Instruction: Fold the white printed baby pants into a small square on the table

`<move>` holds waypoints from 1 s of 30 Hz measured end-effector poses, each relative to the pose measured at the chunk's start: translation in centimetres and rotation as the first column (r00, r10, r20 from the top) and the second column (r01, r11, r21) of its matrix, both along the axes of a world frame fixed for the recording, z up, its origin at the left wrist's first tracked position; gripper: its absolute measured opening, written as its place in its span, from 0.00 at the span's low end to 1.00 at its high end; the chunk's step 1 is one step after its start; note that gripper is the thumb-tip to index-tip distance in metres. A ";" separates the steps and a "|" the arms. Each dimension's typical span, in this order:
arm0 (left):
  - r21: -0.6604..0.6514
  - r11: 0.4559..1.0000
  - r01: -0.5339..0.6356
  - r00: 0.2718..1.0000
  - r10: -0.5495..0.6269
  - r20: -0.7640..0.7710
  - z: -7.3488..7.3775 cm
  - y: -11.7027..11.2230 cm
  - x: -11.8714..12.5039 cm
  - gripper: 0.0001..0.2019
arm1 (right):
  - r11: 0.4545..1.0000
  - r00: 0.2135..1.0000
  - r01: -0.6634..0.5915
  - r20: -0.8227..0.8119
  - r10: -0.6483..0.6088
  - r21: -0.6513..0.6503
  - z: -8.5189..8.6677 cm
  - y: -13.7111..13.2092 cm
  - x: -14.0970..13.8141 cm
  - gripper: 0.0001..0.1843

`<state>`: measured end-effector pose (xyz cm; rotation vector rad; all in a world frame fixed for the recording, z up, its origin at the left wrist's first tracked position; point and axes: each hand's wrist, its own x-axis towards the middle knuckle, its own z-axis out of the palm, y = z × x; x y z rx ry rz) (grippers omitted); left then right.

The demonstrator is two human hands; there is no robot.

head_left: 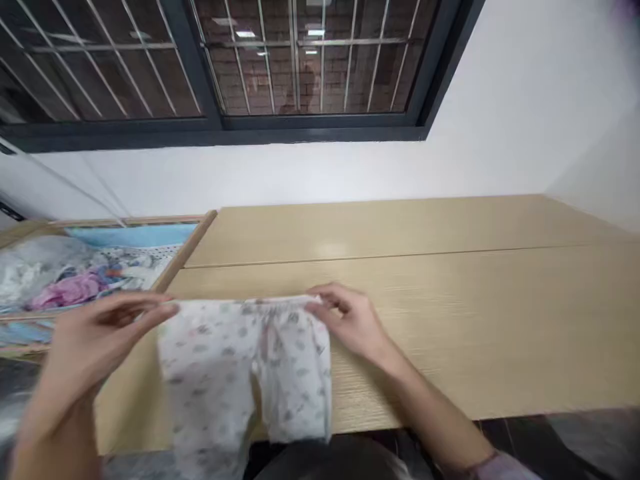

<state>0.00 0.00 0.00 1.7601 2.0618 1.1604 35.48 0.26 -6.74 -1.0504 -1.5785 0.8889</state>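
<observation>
Garment: white printed trousers [245,367] with a small grey pattern, lying on the tabletop and spread flat from the waistband [240,305] down; the legs point toward the person, and their lower ends drop past the near table edge, partly out of view
Left hand: left hand [95,340] narrow, its fingers [155,308] pinching the far left corner of the waistband; slightly blurred
Right hand: right hand [347,320] narrow and arched, its fingertips [315,303] gripping the far right end of the waistband
Sleeve: lilac cuff [500,468] at the lower right edge of the view, on the right forearm
Handling: an even hold calls for both pinches at the same height, with the waistband drawn just taut between them, so the legs lie straight and the centre seam stays square to the table edge
Surface: pale oak-veneer table [400,313] under the trousers, with a long straight join [400,255] across it
Beside: wooden-edged drawer [185,250] to the left, near the left hand, holding folded clothes, among them a pink garment [70,290] and a pale blue cloth [130,235]
Beyond: white wall [320,177] under a dark-framed barred window [220,67], with brickwork showing through the glass
</observation>
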 end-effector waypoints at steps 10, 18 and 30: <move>-0.223 0.892 0.394 0.910 -0.412 -0.039 -9.0 16.8 10.8 0.11 | 0.988 0.961 0.043 0.277 0.000 -0.150 -5.9 15.4 7.5 0.15; -0.338 0.909 0.242 0.901 -0.340 -0.271 -11.2 20.3 15.3 0.11 | 0.935 0.889 0.264 0.436 -0.141 -0.236 -12.5 22.7 6.8 0.08; -0.630 0.497 0.597 0.465 -0.854 -0.233 -15.1 -3.0 27.8 0.29 | 0.917 0.809 0.312 0.575 -0.120 -0.248 -14.0 23.9 7.6 0.06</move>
